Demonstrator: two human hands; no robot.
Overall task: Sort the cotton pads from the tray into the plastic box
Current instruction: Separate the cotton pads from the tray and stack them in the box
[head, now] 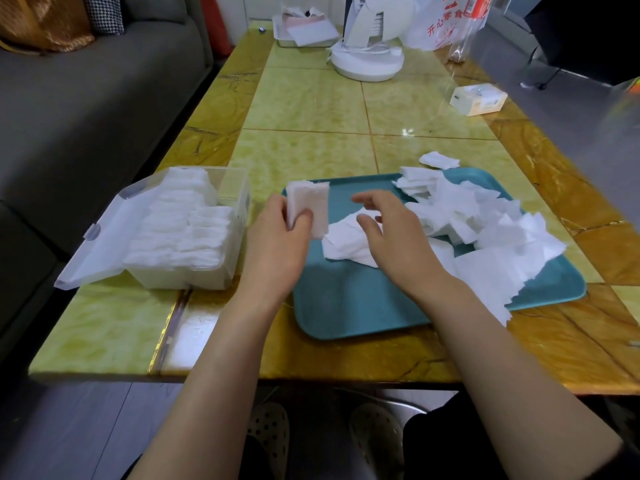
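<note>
A teal tray lies on the table with a loose heap of white square cotton pads spread over its right half. My left hand grips a small stack of cotton pads upright above the tray's left edge. My right hand hovers over a few pads in the tray's middle, fingers loosely curled and holding nothing. To the left stands a clear plastic box, its lid hinged open to the left, with rows of pads packed inside.
One stray pad lies on the table just beyond the tray. At the far end stand a white fan base, a small white tray, a plastic bag and a small carton. A grey sofa runs along the left.
</note>
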